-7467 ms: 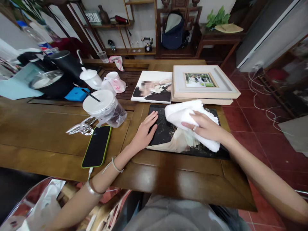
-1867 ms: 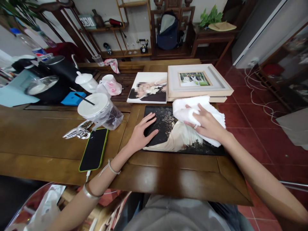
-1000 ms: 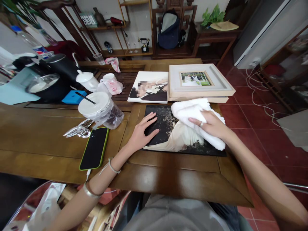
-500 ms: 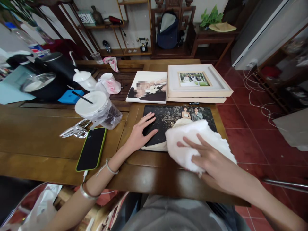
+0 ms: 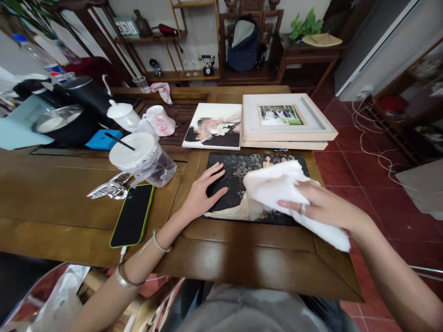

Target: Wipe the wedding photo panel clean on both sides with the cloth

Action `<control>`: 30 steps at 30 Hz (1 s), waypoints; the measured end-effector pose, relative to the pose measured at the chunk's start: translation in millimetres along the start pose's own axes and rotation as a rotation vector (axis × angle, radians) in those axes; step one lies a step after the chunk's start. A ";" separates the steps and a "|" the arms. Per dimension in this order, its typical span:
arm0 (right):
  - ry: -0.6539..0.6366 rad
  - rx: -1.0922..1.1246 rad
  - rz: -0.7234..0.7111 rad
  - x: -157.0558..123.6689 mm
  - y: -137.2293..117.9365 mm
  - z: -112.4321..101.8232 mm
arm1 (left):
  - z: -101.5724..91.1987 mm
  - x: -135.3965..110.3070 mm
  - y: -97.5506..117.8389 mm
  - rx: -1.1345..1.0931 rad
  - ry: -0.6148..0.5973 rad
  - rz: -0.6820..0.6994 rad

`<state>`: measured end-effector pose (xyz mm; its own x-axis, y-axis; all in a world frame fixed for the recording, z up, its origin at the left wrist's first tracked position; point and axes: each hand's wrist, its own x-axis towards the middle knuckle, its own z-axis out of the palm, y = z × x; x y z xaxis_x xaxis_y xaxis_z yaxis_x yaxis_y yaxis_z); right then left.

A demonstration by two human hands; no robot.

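A dark wedding photo panel [image 5: 232,177] lies flat on the wooden table in front of me. My left hand [image 5: 205,191] rests at its left edge, fingers spread, holding nothing. My right hand [image 5: 311,203] grips a white cloth [image 5: 273,182] over the panel's right half, the thumb along the near side. Some of its fingers are hidden by the cloth. The cloth covers part of the printed picture, and one end of it hangs past the panel's right edge.
Beyond the panel lie a white-edged photo block [image 5: 212,127] and stacked pale frames [image 5: 289,113]. To the left are a lidded drink cup [image 5: 138,154], a phone [image 5: 133,216] on a cable, a shiny silver object [image 5: 109,186] and a white teapot [image 5: 123,115]. The table's right edge [image 5: 337,251] drops to red tiles.
My right hand has turned onto its side and bunched the cloth, which was spread flatter under the fingers. Cloth and hand have shifted right and away from me. My left hand stays in place.
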<state>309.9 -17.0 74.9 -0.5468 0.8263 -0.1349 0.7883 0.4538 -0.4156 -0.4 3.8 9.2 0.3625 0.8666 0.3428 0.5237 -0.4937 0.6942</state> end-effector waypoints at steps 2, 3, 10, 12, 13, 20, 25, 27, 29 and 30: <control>0.110 -0.030 0.037 21.0 7.5 0.1 | 0.2 -0.3 0.0 0.000 0.001 0.002; 0.177 -0.057 0.050 30.1 10.7 1.0 | 0.3 -0.5 -0.2 -0.001 0.003 0.003; 0.335 -0.233 -0.064 44.3 12.3 13.2 | 0.3 -0.8 -0.7 -0.002 0.007 0.003; 0.248 -0.242 -0.127 32.2 1.1 14.9 | 0.2 -0.6 -0.1 0.001 0.006 0.001; 0.201 -0.239 -0.139 24.2 -6.2 15.6 | 0.1 -0.7 0.1 0.002 0.004 0.000; -0.005 -0.188 -0.274 -45.7 -48.4 25.7 | 0.1 -1.1 0.8 0.001 -0.002 -0.002; -0.010 -0.195 -0.411 -72.8 -41.8 19.1 | 0.2 -0.5 0.5 -0.003 -0.011 -0.003; -0.010 -0.190 -0.344 -67.8 -34.7 11.1 | 0.3 -0.6 0.3 -0.002 -0.013 -0.004; -0.011 -0.166 -0.240 -54.4 -25.8 3.5 | 0.5 -0.8 -0.1 -0.002 -0.016 -0.003; -0.014 -0.149 -0.182 -45.6 -20.6 0.4 | 0.5 -0.9 -0.3 -0.001 -0.016 -0.001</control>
<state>318.5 -64.2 89.2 -0.6870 0.7219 -0.0830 0.7086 0.6402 -0.2969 -0.5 3.2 8.4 0.3746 0.8657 0.3321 0.5231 -0.4930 0.6952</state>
